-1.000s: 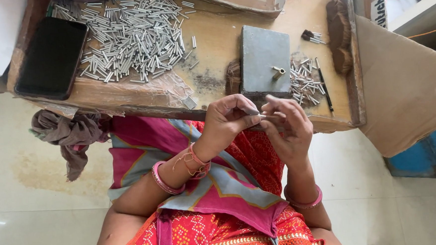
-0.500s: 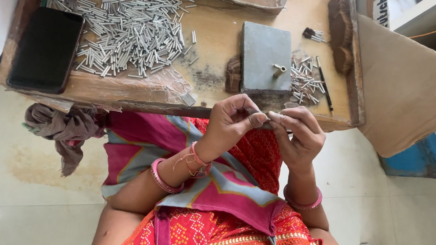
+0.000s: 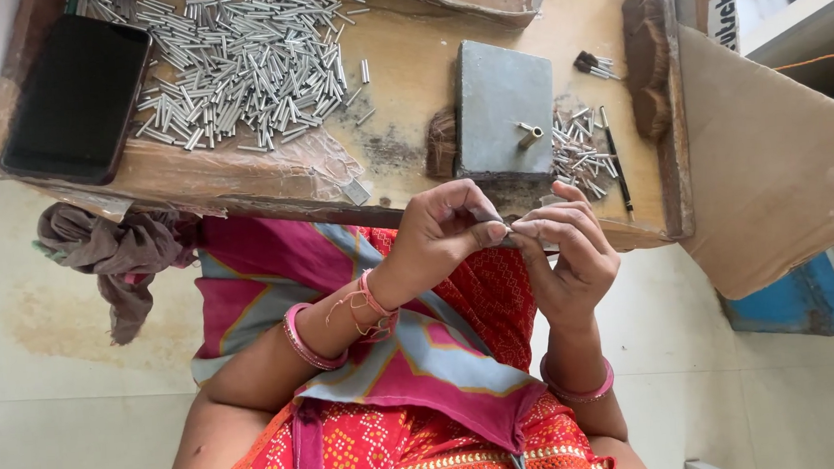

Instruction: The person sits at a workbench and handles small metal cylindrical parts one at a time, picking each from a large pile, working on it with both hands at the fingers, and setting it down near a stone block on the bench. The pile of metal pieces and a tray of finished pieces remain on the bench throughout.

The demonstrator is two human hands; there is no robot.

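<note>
1. Head view: the left hand (image 3: 441, 233) and right hand (image 3: 570, 255) meet fingertip to fingertip just below the table (image 3: 403, 150) edge, pinched together on a small metal piece (image 3: 510, 230), thin and silvery, mostly hidden by the fingers.
2. At the far left of the table lies a black tray (image 3: 72, 96).
3. Beside it spreads a heap of short silver tubes (image 3: 237, 63).
4. Further right sits a grey block (image 3: 503, 111) with one tube standing on it.
5. A smaller tube pile (image 3: 579, 150) and a black pen (image 3: 615, 157) lie next to it.
6. Below is pale tiled floor (image 3: 64, 396).
</note>
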